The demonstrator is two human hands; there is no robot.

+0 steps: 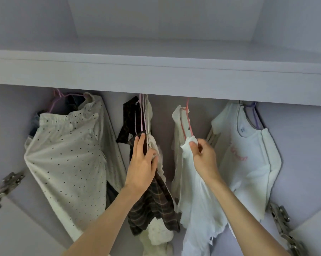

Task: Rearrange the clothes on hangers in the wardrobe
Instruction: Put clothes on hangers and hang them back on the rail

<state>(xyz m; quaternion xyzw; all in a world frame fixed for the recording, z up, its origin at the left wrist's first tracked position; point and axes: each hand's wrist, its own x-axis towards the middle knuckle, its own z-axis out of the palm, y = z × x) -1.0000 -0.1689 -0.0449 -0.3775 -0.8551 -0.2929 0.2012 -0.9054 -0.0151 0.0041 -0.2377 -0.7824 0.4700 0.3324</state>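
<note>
Several garments hang under the wardrobe shelf. My left hand (142, 164) grips a bunch of pink and pale hangers (144, 117) carrying a dark plaid garment (152, 204) and a cream one. My right hand (204, 157) pinches the shoulder of a white garment (194, 206) on a red hanger (187, 122). At the left hangs a white dotted garment (69, 159) on a pink hanger. A white T-shirt with pink lettering (248, 154) hangs at the right on a purple hanger (255, 117). The rail itself is hidden behind the shelf.
A lilac shelf board (156, 74) runs across above the clothes. Metal door hinges sit at the lower left (6, 187) and lower right (283, 222). Gaps show between the groups of hangers, and the lilac back wall is behind them.
</note>
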